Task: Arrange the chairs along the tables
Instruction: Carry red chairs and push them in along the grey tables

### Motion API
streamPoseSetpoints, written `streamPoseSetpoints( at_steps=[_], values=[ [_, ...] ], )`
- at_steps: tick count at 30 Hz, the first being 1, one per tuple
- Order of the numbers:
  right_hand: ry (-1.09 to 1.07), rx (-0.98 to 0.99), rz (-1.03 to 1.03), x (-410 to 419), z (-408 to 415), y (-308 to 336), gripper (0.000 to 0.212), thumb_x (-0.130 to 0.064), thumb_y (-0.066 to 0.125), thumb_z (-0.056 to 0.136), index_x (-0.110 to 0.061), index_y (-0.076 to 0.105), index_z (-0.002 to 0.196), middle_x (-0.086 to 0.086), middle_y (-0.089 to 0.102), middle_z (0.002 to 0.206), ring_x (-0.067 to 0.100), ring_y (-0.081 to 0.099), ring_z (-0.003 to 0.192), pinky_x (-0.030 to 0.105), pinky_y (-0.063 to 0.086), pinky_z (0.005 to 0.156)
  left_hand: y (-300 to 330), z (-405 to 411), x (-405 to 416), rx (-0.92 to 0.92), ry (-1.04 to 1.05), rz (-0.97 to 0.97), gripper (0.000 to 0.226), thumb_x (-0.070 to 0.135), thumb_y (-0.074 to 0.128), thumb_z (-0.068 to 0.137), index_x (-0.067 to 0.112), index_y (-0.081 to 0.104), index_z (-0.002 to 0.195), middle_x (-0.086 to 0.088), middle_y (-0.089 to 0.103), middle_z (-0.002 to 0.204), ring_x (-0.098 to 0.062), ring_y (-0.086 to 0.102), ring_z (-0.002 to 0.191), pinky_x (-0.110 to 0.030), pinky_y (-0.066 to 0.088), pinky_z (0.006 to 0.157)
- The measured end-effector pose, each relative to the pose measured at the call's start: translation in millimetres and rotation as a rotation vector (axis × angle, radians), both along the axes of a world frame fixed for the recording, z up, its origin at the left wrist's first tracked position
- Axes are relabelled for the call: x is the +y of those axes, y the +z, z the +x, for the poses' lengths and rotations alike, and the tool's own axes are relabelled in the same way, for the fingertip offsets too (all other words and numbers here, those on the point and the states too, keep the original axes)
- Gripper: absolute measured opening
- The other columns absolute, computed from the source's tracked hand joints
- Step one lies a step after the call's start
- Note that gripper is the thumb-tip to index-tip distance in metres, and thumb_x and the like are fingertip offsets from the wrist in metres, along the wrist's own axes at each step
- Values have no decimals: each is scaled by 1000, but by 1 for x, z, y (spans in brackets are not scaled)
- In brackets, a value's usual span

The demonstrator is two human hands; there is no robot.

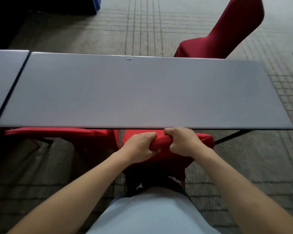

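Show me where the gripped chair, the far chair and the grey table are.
gripped chair (161, 142), head view, on the red top edge between the hands.
far chair (227, 31), head view, on its red backrest.
grey table (134, 92), head view, on the bare top.

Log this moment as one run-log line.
left hand: grips chair backrest | right hand: grips same backrest | chair at grey table near edge | neighbouring red chair on its left

Left hand and right hand each with a curled grip on the top of a red covered chair at the grey desk, second red chair beside it, third chair across the desk, paved floor.
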State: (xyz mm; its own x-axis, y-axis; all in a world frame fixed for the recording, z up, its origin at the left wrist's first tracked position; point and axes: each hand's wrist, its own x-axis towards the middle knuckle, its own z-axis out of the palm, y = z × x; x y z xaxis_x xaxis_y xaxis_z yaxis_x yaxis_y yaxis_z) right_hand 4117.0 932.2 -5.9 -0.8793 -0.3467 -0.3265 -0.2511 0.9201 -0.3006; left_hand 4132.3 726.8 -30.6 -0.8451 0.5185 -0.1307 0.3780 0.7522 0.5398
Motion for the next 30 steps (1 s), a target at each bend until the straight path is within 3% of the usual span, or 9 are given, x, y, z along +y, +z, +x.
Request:
streamPoseSetpoints(
  at_steps=[4,10,14,20,30],
  values=[
    [43,11,0,-10,14,-4,20,-22,56,65,-20,48,83,-4,60,77,27,62,83,32,42,63,-3,15,-10,-10,-6,0,27,43,65,83,23,52,96,6,61,96,-23,61,90,-35,42,68],
    [7,74,-80,-27,6,-13,20,-22,56,65,-23,49,84,-1,68,88,29,64,87,32,41,63,-7,4,-28,54,86,-36,30,42,65,83,25,56,106,7,65,105,-21,63,97,-33,45,70],
    [-19,51,-124,-41,-10,-13,21,-21,58,68,-28,48,85,0,68,90,30,62,86,31,40,65,-10,-16,-39,47,131,-72,28,38,66,78,25,55,100,4,67,100,-25,64,94,-38,51,73],
    [-19,-6,-124,-55,-10,-40,24,-16,57,69,-27,49,88,2,68,95,31,64,92,34,49,70,-34,-19,-45,-8,173,-113,35,34,59,71,28,59,105,4,70,103,-25,66,97,-37,53,79],
    [-61,-65,-152,-59,-10,-65,31,-15,59,69,-19,57,99,8,68,105,32,63,101,36,50,81,-66,-23,-42,6,239,-151,44,31,65,65,35,63,110,10,71,107,-18,65,103,-37,44,96]
  ],
)
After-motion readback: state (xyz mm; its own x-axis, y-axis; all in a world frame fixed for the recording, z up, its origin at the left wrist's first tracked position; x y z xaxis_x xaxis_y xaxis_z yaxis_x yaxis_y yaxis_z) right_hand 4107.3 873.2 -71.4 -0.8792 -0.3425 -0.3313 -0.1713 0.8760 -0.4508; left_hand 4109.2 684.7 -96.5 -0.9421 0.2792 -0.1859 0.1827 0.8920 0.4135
